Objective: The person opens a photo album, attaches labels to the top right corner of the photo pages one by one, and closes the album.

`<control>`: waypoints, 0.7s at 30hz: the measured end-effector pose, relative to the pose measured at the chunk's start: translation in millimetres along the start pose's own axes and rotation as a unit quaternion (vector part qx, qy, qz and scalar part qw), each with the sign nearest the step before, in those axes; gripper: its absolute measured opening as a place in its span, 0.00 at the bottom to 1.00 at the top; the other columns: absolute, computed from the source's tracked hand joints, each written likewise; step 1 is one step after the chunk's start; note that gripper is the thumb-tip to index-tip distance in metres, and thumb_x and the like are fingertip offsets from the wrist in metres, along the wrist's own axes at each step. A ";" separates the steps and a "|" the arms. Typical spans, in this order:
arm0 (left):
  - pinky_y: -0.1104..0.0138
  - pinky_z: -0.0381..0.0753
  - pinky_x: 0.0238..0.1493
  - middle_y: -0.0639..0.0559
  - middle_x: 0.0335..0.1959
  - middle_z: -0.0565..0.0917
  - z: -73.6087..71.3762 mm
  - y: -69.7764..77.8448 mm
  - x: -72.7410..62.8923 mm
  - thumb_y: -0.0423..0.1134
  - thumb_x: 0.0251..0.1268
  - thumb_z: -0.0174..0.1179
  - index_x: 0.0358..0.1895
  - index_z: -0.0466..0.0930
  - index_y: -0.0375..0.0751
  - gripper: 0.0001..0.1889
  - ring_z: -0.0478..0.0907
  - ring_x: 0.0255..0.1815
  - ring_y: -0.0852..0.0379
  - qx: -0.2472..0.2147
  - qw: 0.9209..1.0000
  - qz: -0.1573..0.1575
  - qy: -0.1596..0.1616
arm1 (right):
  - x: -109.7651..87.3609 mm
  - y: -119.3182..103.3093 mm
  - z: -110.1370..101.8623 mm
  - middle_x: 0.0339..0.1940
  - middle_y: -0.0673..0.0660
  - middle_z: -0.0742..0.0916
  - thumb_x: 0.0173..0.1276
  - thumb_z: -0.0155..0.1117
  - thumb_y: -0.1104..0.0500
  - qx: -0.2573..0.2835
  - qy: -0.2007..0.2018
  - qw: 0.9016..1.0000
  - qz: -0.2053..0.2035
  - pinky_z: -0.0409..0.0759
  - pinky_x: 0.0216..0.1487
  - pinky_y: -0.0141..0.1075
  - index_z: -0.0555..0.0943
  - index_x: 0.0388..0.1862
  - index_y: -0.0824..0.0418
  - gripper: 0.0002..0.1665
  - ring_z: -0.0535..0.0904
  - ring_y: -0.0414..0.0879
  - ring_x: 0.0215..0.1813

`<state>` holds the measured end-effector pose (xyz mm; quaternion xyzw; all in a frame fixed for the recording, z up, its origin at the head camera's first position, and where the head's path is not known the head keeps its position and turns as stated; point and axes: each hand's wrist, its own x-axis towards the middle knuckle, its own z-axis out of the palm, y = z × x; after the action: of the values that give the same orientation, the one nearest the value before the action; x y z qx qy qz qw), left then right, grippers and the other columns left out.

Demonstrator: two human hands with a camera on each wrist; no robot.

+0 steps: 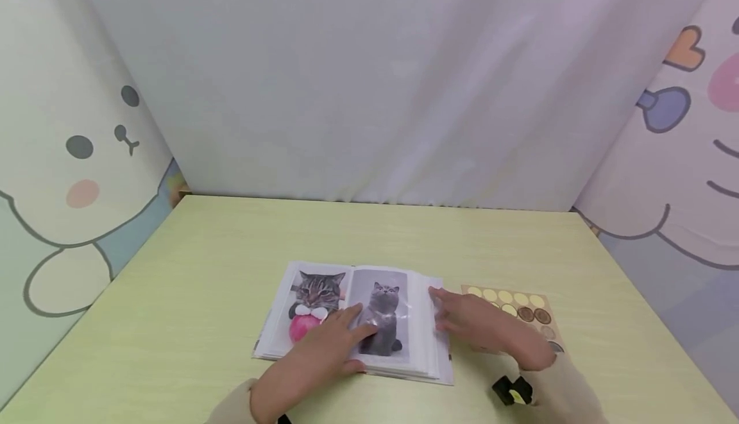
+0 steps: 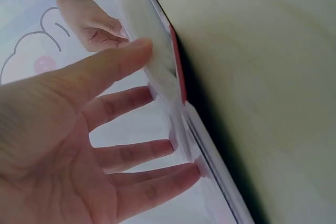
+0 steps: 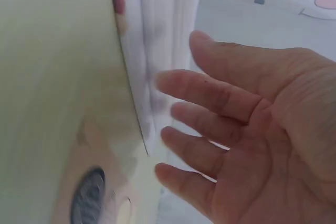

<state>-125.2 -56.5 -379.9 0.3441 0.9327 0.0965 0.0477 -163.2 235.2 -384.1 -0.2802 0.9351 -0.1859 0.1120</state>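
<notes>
A photo album (image 1: 426, 340) lies open on the table, a tabby cat picture (image 1: 319, 290) with a pink ball on its left page and a grey cat picture (image 1: 385, 302) on the right. My left hand (image 1: 323, 350) rests across the lower middle of the pages, fingers spread and nearly straight; in the left wrist view its fingertips press along the page surface. At the album's right edge is my right hand (image 1: 473, 318), its fingertips beside the page stack. The right wrist view shows these fingers (image 3: 197, 90) loosely bent and apart, pinching nothing.
Partly under my right forearm lies a tan sheet (image 1: 555, 334) with rows of yellow and brown round pieces. The pale yellow table (image 1: 231, 238) ends at a white curtain (image 1: 369, 90) behind. Cartoon-printed cloths (image 1: 52, 122) hang on both sides.
</notes>
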 end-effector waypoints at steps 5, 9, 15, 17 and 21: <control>0.51 0.78 0.52 0.38 0.65 0.67 1.4 1.2 0.1 0.51 0.53 0.64 0.60 0.72 0.52 0.28 0.70 0.61 0.41 -0.007 1.000 -0.012 -0.003 | -12.3 12.9 -17.9 0.53 0.65 0.82 0.64 0.60 0.59 0.013 0.025 0.998 0.049 0.77 0.51 0.46 0.81 0.39 0.62 0.09 0.79 0.56 0.51; 0.52 0.82 0.42 0.37 0.63 0.68 5.5 3.3 2.2 0.53 0.51 0.64 0.59 0.72 0.54 0.29 0.74 0.55 0.38 -0.002 1.000 -0.018 0.009 | -26.3 30.0 -33.5 0.48 0.65 0.83 0.63 0.61 0.60 0.018 0.044 0.992 0.115 0.75 0.51 0.52 0.79 0.45 0.68 0.14 0.76 0.62 0.52; 0.53 0.83 0.36 0.37 0.61 0.70 9.0 6.4 3.4 0.54 0.51 0.64 0.58 0.72 0.54 0.28 0.77 0.49 0.37 0.010 0.999 -0.024 0.023 | -44.5 59.3 -46.1 0.34 0.61 0.79 0.59 0.62 0.67 0.001 0.041 0.983 0.182 0.76 0.35 0.43 0.77 0.39 0.70 0.10 0.75 0.53 0.37; 0.53 0.83 0.37 0.37 0.60 0.70 8.5 7.0 2.6 0.54 0.51 0.64 0.58 0.72 0.54 0.28 0.77 0.49 0.37 0.012 0.999 -0.023 0.025 | -48.9 66.6 -47.4 0.31 0.60 0.77 0.58 0.61 0.69 0.004 0.025 0.978 0.206 0.73 0.31 0.40 0.75 0.38 0.71 0.09 0.72 0.50 0.33; 0.54 0.83 0.36 0.37 0.60 0.70 7.9 7.6 1.1 0.54 0.52 0.63 0.58 0.72 0.54 0.28 0.77 0.48 0.38 0.015 0.999 -0.019 0.030 | -54.8 77.2 -44.7 0.27 0.58 0.75 0.56 0.60 0.72 0.032 0.005 0.971 0.237 0.70 0.28 0.37 0.71 0.36 0.70 0.10 0.69 0.47 0.29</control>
<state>-120.0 -49.0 -386.1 0.3238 0.9415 0.0920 0.0163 -169.6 338.6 -369.5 -0.0455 0.9689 -0.1853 0.1577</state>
